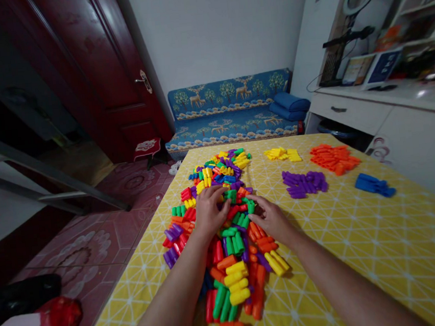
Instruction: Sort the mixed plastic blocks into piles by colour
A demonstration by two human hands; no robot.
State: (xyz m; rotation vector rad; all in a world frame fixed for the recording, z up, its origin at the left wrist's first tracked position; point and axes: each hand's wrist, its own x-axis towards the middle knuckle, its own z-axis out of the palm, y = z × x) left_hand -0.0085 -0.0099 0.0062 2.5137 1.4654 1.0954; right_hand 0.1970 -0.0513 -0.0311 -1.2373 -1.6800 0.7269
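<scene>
Left hand (pixel 210 210) and right hand (pixel 269 218) work a heap of multicoloured tubular plastic pieces (pixel 235 243) on a yellow-clothed table (pixel 334 254).
The right fingers pinch a green tubular plastic piece (pixel 251 207) at ten o'clock; whether the left fingers, curled by a second green piece (pixel 230 196), grip it cannot be told. Purple tubular plastic pieces (pixel 304 183) lie at the right hand's two o'clock.

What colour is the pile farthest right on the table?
The pile farthest right is blue, seen in the head view.
</scene>
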